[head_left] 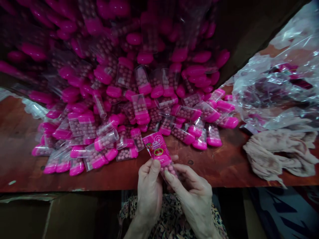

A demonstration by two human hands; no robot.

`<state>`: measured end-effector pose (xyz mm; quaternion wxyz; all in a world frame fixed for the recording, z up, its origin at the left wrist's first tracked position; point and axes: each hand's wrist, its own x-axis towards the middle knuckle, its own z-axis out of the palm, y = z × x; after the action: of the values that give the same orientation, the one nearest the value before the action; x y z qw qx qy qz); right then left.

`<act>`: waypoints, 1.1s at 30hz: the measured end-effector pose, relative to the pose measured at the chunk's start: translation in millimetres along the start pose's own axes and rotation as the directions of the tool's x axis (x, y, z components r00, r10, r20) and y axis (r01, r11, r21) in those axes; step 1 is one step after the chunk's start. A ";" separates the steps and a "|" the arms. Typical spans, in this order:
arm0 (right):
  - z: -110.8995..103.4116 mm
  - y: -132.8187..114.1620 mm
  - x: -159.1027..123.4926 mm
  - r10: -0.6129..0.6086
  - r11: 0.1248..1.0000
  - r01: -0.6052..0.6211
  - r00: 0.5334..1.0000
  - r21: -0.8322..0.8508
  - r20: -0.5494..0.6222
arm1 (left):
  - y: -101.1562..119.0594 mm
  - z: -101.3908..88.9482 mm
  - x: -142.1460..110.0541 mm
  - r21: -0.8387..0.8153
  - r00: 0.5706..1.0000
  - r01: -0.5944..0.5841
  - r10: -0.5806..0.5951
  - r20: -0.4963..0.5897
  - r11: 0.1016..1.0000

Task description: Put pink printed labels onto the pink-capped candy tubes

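Observation:
Both hands meet at the table's front edge around one small clear container of pink candy balls [170, 169], its upper part covered by a bright pink printed label [157, 148]. My left hand [150, 189] pinches its left side, thumb lying on the lower part of the label. My right hand [193, 192] grips the clear lower end, with the thumb pressed over the balls and the fingers behind. Just beyond my hands lies a big heap of similar clear containers with pink caps [141, 109], without printed labels. The container's back is hidden.
The heap spills from a dark box [239, 49] onto the reddish-brown table [99, 181]. Crumpled clear plastic bags [271, 86] lie at the right, with pale cloth gloves [279, 152] in front of them. A cardboard box [69, 215] stands below the table at the left.

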<state>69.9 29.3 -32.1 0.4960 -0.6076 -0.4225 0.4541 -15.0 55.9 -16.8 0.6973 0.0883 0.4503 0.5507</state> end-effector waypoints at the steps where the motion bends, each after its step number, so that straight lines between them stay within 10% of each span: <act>1: -0.4 1.0 -0.5 0.013 1.000 -0.013 1.000 0.008 -0.008 | -2.1 0.1 -0.2 -0.003 1.000 0.004 -0.004 -0.001 1.000; 12: 1.6 -10.4 9.1 0.216 0.913 -0.242 0.970 0.329 0.113 | 2.2 -5.8 3.5 0.024 0.999 -0.029 0.027 0.046 0.999; 21: -3.1 -5.8 3.4 0.055 0.984 -0.050 0.998 0.173 -0.022 | -10.6 -12.1 -2.5 0.147 0.993 -0.083 0.069 0.098 0.986; 33: -0.2 -8.3 6.4 0.178 0.951 -0.215 0.968 0.221 0.175 | 4.2 -11.9 2.3 0.126 0.997 -0.058 0.050 0.059 0.990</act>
<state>71.0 36.7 -24.7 0.4836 -0.5460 -0.3391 0.5942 -26.5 55.0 -22.3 0.6873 0.1599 0.4624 0.5369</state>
